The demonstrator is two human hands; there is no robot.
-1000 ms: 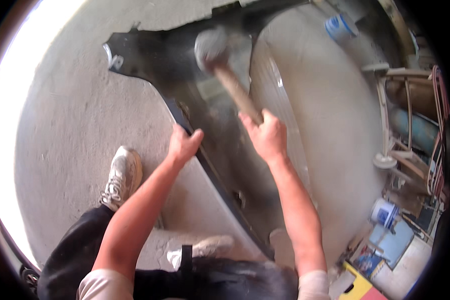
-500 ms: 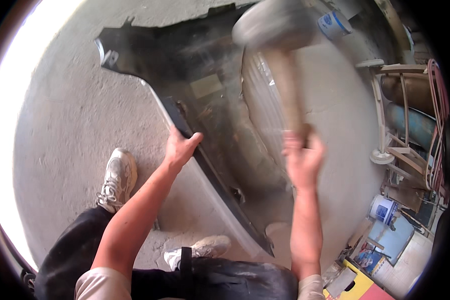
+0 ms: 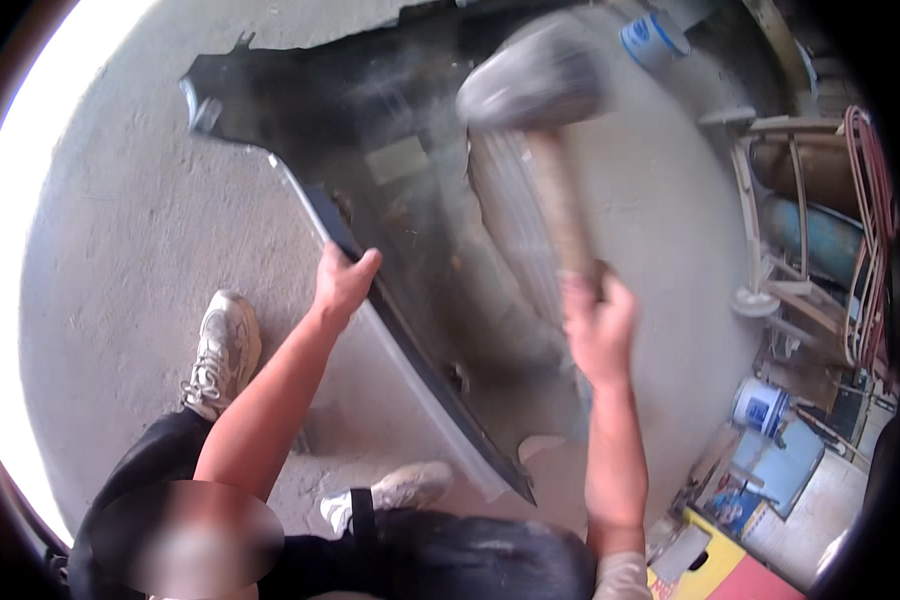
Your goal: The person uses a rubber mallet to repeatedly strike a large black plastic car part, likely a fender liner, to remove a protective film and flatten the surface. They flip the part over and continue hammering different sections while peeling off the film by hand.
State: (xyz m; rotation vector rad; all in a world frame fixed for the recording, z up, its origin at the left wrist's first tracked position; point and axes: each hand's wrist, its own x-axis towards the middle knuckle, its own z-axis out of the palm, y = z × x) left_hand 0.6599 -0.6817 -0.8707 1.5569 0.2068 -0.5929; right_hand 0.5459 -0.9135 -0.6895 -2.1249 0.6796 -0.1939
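Observation:
A large dark car body panel (image 3: pixel 395 215), shaped like a fender, lies tilted on the concrete with its hollow inner side facing up. Its long lighter edge runs down toward my feet. My left hand (image 3: pixel 345 282) is closed around that edge about midway along, thumb over the inner side. In my right hand (image 3: pixel 600 325) is the wooden handle of a mallet (image 3: pixel 535 75), gripped near its end. The mallet's bulky grey head is blurred by motion and hangs over the panel's far right part, hiding some of it. Whether the head touches the panel, I cannot tell.
A white and blue bucket (image 3: pixel 655 40) stands at the far right. Along the right side are a metal cylinder cart (image 3: pixel 795 190), a coiled reddish hose (image 3: pixel 870 240), another bucket (image 3: pixel 760 405) and a yellow and red box (image 3: pixel 715 565). My shoes (image 3: pixel 225 350) flank the panel's near left side.
The mallet head has come lower and slightly left in the view, my right hand still on its handle. The panel and my left hand appear shifted a little left, along with the whole scene.

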